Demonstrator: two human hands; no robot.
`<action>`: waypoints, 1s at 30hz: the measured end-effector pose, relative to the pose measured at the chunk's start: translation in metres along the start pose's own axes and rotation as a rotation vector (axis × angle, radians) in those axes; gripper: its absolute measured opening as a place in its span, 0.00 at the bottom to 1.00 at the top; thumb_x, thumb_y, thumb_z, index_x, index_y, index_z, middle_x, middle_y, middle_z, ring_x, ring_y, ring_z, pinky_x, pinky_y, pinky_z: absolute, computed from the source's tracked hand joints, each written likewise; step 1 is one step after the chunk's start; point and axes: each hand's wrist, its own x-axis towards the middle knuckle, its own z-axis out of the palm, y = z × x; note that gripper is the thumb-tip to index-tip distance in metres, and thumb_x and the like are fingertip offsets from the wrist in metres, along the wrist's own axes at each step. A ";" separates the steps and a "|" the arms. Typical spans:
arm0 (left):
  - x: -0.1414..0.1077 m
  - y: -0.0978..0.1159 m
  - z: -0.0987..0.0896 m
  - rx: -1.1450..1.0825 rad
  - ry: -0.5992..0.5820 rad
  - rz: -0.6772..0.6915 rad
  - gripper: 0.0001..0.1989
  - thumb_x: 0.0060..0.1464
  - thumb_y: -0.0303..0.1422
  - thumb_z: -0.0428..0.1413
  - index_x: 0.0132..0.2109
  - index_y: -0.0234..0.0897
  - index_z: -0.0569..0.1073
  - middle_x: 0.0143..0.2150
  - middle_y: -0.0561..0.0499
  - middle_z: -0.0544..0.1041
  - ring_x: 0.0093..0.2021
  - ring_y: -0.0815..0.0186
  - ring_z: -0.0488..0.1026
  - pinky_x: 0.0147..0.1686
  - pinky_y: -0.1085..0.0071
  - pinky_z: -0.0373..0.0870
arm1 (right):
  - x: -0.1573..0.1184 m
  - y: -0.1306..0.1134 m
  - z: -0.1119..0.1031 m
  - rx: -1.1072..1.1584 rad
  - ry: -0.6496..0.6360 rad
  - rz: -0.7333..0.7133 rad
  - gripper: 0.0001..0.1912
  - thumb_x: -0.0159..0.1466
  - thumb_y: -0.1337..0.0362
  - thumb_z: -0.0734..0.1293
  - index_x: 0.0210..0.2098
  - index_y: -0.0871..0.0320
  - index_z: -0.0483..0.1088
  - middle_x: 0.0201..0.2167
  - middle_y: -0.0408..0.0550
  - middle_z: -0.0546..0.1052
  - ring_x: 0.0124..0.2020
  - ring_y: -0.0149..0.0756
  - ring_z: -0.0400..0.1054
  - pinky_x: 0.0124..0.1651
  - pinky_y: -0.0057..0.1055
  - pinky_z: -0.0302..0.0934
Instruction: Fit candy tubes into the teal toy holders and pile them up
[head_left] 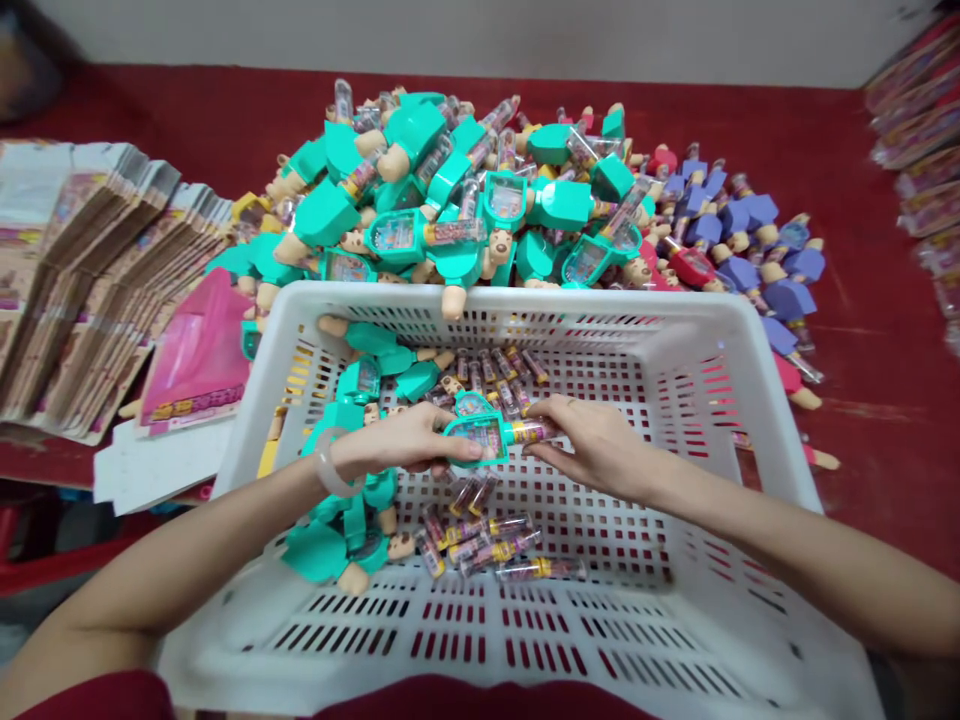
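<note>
Over the middle of a white plastic basket (pixel 517 295), my left hand (pixel 409 437) grips a teal toy body (pixel 480 432) with a clear window, thumb on its front. My right hand (pixel 600 440) pinches a clear candy tube (pixel 531 431) with a yellow band; the tube's other end meets the toy's teal neck. Whether it is seated fully I cannot tell. Inside the basket, several teal toy pieces (pixel 322 550) with beige heads lie along the left. Loose candy tubes (pixel 501 550) lie in two groups, one behind my hands and one nearer me.
Behind the basket rises a heap of teal toys (pixel 420 130) with tubes attached, with purple ones (pixel 757 212) to the right. Stacked printed cards (pixel 97 270) and a pink package (pixel 202 350) are at left. Packaged goods (pixel 919 140) line the right edge of the red table (pixel 870 400).
</note>
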 end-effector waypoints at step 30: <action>-0.007 -0.003 0.001 0.103 0.022 0.119 0.24 0.49 0.55 0.56 0.35 0.35 0.73 0.22 0.57 0.59 0.22 0.73 0.53 0.22 0.73 0.46 | 0.000 -0.008 -0.014 0.443 -0.070 0.154 0.16 0.65 0.53 0.65 0.45 0.57 0.72 0.38 0.47 0.79 0.36 0.33 0.72 0.36 0.27 0.61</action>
